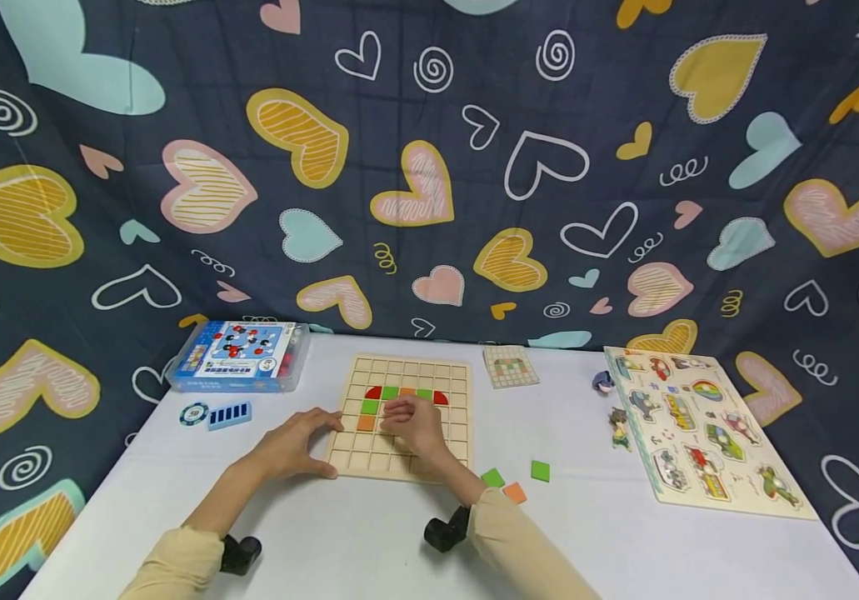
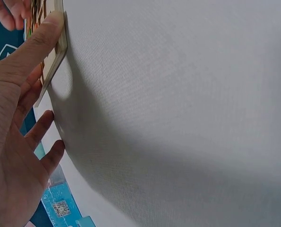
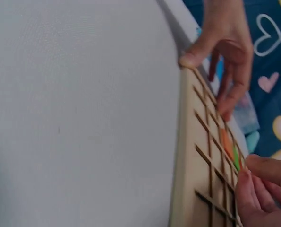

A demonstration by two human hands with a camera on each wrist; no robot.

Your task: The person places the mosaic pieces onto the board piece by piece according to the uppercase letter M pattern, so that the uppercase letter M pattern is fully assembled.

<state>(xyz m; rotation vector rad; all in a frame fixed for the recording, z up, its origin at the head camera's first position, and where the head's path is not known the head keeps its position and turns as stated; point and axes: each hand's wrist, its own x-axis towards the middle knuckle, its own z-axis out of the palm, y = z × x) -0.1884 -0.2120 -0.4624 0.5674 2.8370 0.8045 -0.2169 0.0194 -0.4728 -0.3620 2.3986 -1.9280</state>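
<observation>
A wooden grid board (image 1: 407, 467) lies on the white table, with red, green and orange tiles in its far rows. My left hand (image 1: 290, 446) holds its near left corner. In the left wrist view the left thumb (image 2: 48, 30) lies along the board's edge, while the outer fingers spread off it. My right hand (image 1: 417, 429) bends over the middle of the grid, thumb and forefinger tips together. In the right wrist view those tips are beside a green tile (image 3: 236, 158) and an orange tile (image 3: 226, 143); I cannot tell whether they pinch a tile.
Right of the board lie loose green (image 1: 540, 471) and orange tiles (image 1: 515, 493). A pattern card (image 1: 510, 367) sits behind them. Farther right are a picture puzzle board (image 1: 699, 433) and small figures (image 1: 619, 427). A plastic box (image 1: 237, 357), a round chip (image 1: 193, 414) and a blue block (image 1: 230, 416) are left.
</observation>
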